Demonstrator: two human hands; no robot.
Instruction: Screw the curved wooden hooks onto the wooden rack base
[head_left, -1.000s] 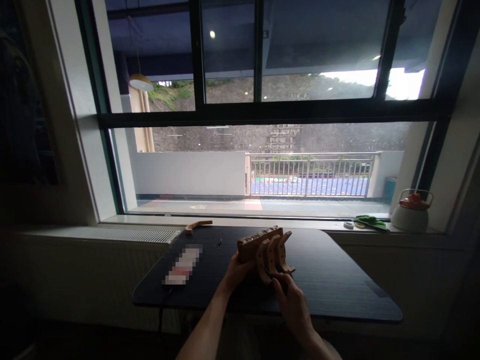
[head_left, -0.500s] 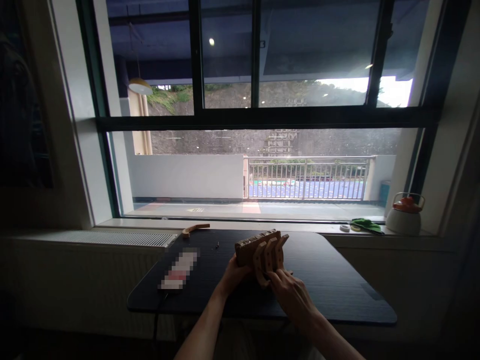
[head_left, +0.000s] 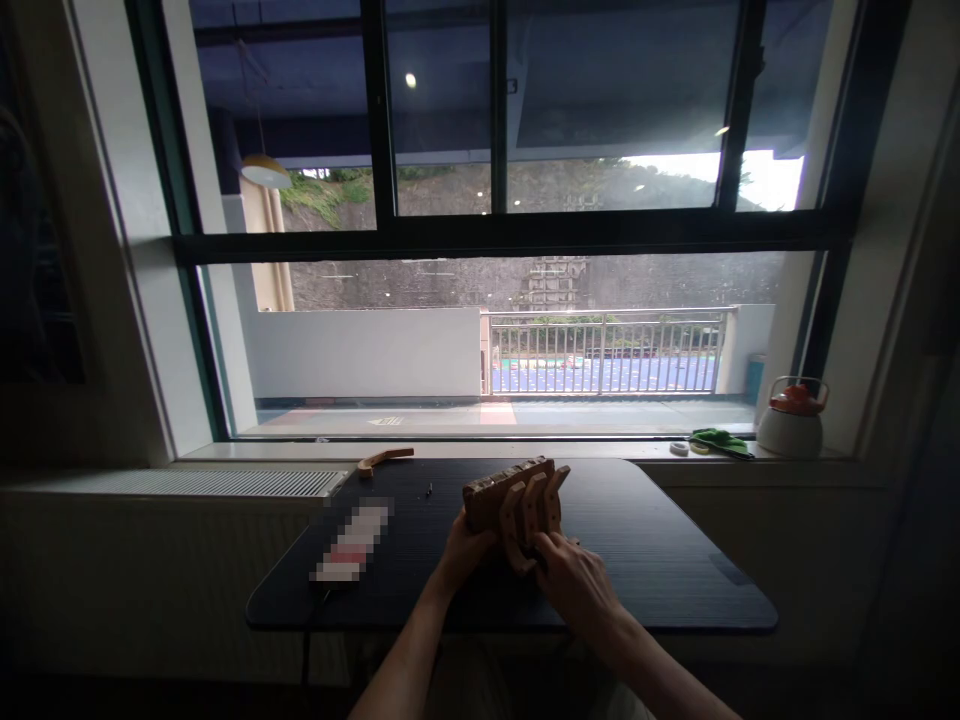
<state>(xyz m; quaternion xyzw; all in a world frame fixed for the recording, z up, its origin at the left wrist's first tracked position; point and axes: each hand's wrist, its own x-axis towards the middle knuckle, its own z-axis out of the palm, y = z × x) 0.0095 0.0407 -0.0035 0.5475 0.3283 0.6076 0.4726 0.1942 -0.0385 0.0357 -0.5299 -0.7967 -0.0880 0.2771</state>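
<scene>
A wooden assembly (head_left: 510, 494), a flat block with three curved wooden pieces standing along its near side, sits on the dark table (head_left: 660, 560). My left hand (head_left: 465, 548) grips the block's near left corner. My right hand (head_left: 574, 575) closes around the lower ends of the curved pieces, fingers curled against them. A separate curved wooden piece (head_left: 384, 458) lies at the table's far left edge. A tiny dark screw (head_left: 428, 489) rests on the table behind the block.
A blurred flat item (head_left: 352, 541) lies on the table's left part. A radiator grille (head_left: 225, 483) runs along the sill to the left. A white kettle with orange lid (head_left: 790, 417) and a green cloth (head_left: 716, 440) stand on the right sill below the window.
My right hand has moved up from beside the curved pieces to close on their lower ends. The view has shifted slightly right; the left hand keeps its hold.
</scene>
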